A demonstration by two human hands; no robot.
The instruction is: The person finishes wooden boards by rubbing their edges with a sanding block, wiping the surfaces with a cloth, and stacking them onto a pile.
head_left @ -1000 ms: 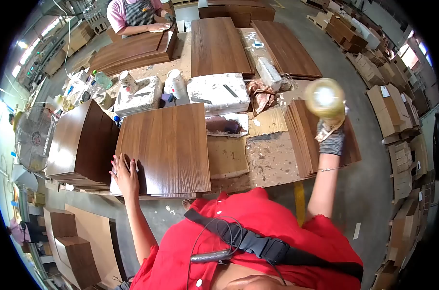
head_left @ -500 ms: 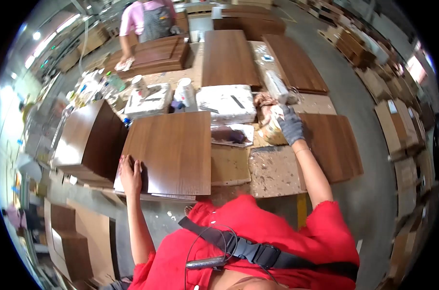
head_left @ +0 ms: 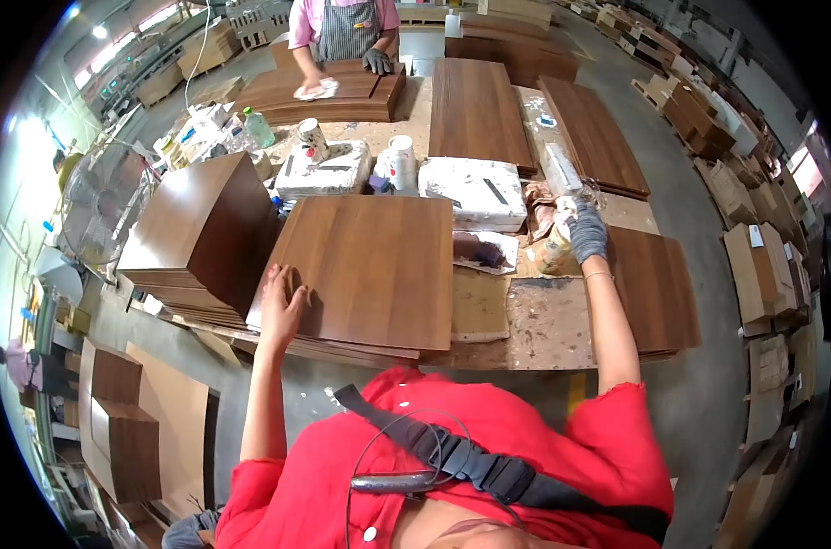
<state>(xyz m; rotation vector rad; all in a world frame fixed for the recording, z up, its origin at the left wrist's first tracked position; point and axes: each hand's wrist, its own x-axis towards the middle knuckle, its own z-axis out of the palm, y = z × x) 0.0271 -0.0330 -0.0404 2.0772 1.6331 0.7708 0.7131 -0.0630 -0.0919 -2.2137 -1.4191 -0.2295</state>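
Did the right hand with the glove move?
Yes. The right hand moved left, from over the nearest right-hand boards to near the crumpled rag.

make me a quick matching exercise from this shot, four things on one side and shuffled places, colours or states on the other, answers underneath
Things
1. left hand
2. right hand
3. plastic bottle
4. fan

Places, colours or states
A. has a green cap
B. wears a grey glove
C. is left of the tall panel stack
D. is bare, resting on a brown panel

Right pairs: 1-D, 2-B, 3-A, 4-C
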